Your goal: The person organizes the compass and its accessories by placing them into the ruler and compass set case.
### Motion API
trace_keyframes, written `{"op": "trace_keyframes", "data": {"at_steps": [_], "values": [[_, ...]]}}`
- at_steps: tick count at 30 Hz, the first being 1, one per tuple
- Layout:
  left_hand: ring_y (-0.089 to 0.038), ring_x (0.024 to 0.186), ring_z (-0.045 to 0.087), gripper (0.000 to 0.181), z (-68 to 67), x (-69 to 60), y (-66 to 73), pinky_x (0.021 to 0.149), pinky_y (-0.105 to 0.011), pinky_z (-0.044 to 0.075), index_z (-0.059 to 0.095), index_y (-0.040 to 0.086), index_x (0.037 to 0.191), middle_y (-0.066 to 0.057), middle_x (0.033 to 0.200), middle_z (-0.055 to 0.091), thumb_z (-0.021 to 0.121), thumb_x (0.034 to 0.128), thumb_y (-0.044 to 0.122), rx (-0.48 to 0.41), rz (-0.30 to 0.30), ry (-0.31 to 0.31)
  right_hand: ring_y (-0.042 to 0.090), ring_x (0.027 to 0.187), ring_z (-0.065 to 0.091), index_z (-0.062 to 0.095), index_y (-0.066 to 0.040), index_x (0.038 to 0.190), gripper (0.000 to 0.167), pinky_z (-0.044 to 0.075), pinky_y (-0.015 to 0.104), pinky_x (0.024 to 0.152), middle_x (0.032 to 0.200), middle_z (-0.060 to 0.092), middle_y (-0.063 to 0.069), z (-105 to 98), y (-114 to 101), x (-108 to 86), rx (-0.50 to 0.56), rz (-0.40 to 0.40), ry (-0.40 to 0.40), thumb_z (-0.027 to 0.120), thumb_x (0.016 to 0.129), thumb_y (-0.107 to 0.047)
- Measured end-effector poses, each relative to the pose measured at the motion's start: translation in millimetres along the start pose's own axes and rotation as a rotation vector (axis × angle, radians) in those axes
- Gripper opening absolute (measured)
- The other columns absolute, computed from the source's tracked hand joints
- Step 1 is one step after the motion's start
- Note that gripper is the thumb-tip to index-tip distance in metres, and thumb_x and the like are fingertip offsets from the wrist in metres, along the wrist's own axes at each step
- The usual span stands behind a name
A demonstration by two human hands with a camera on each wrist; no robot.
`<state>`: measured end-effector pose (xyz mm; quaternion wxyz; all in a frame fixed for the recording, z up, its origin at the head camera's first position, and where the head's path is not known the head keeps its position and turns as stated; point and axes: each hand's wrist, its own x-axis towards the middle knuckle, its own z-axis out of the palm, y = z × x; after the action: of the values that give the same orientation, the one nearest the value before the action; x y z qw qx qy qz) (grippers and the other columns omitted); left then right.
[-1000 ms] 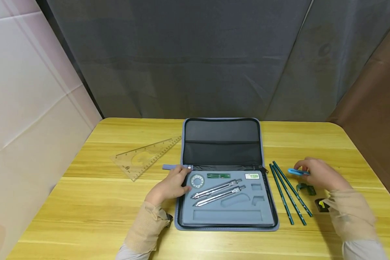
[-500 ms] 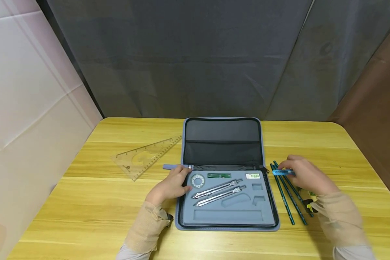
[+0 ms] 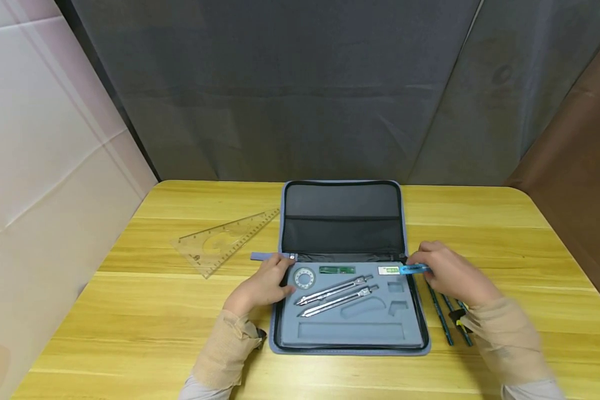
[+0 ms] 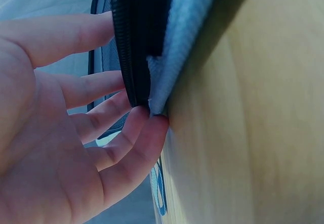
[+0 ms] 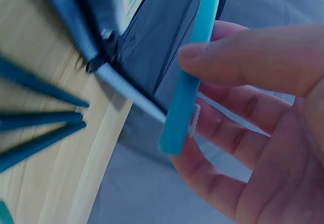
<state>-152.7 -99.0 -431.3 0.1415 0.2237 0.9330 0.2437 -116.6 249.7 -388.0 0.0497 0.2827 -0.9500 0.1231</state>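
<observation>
My right hand (image 3: pixel 450 272) pinches a small blue utility knife (image 3: pixel 414 269) between thumb and fingers, over the right edge of an open zip case (image 3: pixel 350 351). A white ridged slider shows on the knife (image 5: pixel 185 102) in the right wrist view. The grey moulded tray (image 3: pixel 350 343) holds two silver compasses (image 3: pixel 337 303), a round dial (image 3: pixel 304 278), a green lead box (image 3: pixel 337 270) and a white-green block (image 3: pixel 389 270). At the case's left side rests my left hand (image 3: pixel 262 283). In the left wrist view its nearly straight fingers (image 4: pixel 136 153) touch the case edge (image 4: pixel 124 47).
Teal pencils (image 3: pixel 440 316) lie right of the case, partly covered by my right hand and wrist. A clear set square (image 3: pixel 225 241) lies to the left. A grey cloth (image 3: pixel 280 100) hangs behind the wooden table (image 3: pixel 130 311). The tray has several vacant recesses (image 3: pixel 350 331).
My right hand has carried the utility knife leftward across the pencils to the case's right edge. Small green items on the right are now hidden. My left hand stays in place.
</observation>
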Motion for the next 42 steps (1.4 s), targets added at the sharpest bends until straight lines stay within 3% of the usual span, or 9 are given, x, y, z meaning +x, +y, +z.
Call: {"op": "trace_keyframes", "data": {"at_steps": [11,22,35,42], "values": [[-0.034,0.114,0.039,0.055,-0.3,0.1,-0.7,0.097,-0.045,0.035,0.044,-0.003,0.130,-0.018,0.123,0.042,0.065,0.0831,0.017,0.001,0.004,0.009,0.013,0.073,0.048,0.072,-0.011,0.088,0.033,0.044,0.020,0.060,0.076,0.050,-0.004,15,-30,12.4,0.013,-0.127,-0.030,0.068,0.067,0.015],[-0.033,0.115,0.038,0.055,-0.3,-0.2,-1.3,0.098,-0.044,0.034,0.045,-0.003,0.130,-0.017,0.123,0.043,0.065,0.0828,0.017,-0.001,0.015,0.013,0.012,0.076,0.048,0.073,-0.011,0.088,0.031,0.045,0.021,0.063,0.080,0.052,-0.004,35,-46,17.1,0.067,-0.194,-0.049,0.069,0.069,0.013],[-0.035,0.113,0.040,0.053,0.4,0.6,-3.2,0.097,-0.045,0.034,0.045,-0.004,0.129,-0.018,0.121,0.043,0.065,0.0829,0.015,0.006,0.024,0.015,0.010,0.075,0.047,0.072,-0.014,0.088,0.031,0.042,0.019,0.059,0.078,0.051,-0.005,38,-57,22.8,0.087,-0.217,-0.075,0.068,0.070,0.012],[-0.034,0.112,0.040,0.053,0.3,0.1,-2.9,0.097,-0.045,0.035,0.045,-0.003,0.129,-0.018,0.121,0.043,0.065,0.0833,0.015,0.000,0.019,0.009,0.009,0.078,0.050,0.073,-0.013,0.088,0.032,0.046,0.021,0.066,0.079,0.053,-0.005,40,-59,25.4,0.102,-0.226,-0.091,0.068,0.069,0.012]]}}
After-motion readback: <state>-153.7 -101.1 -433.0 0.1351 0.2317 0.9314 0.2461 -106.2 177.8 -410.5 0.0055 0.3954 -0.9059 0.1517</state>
